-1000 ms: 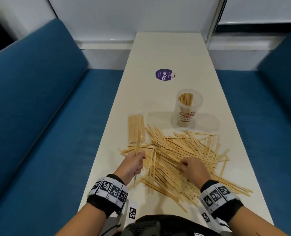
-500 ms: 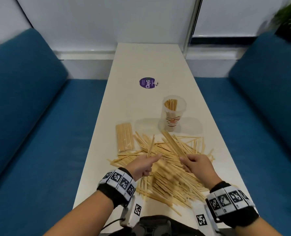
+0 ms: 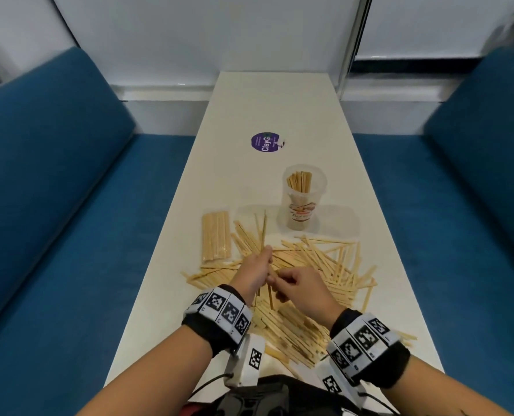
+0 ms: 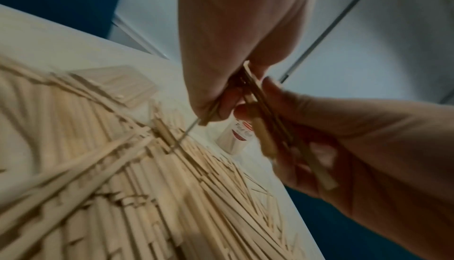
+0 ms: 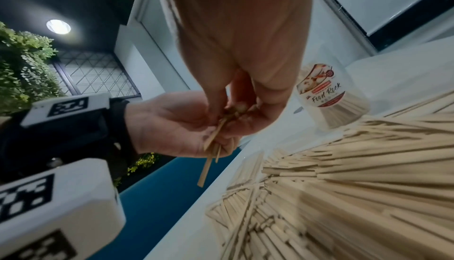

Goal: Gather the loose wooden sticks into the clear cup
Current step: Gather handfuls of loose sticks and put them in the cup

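**Both hands closed on one small bundle of sticks**

Left hand (image 3: 254,273) fingers curled tight around a few wooden sticks (image 3: 263,232), tips pointing away. Right hand (image 3: 302,291) meets it, fingers pinching the near ends of the same bundle. Hands touch above the loose pile (image 3: 319,265) on the white table (image 3: 276,100). Clear cup (image 3: 304,196) stands upright just beyond the pile, partly filled with sticks.

Sticks spread on the bench (image 3: 279,109), cup behind them

The loose sticks (image 3: 319,262) lie across the near bench; the cup (image 3: 304,202) stands behind them holding more sticks, a packed bundle (image 3: 216,237) left of it, both hands over the pile.
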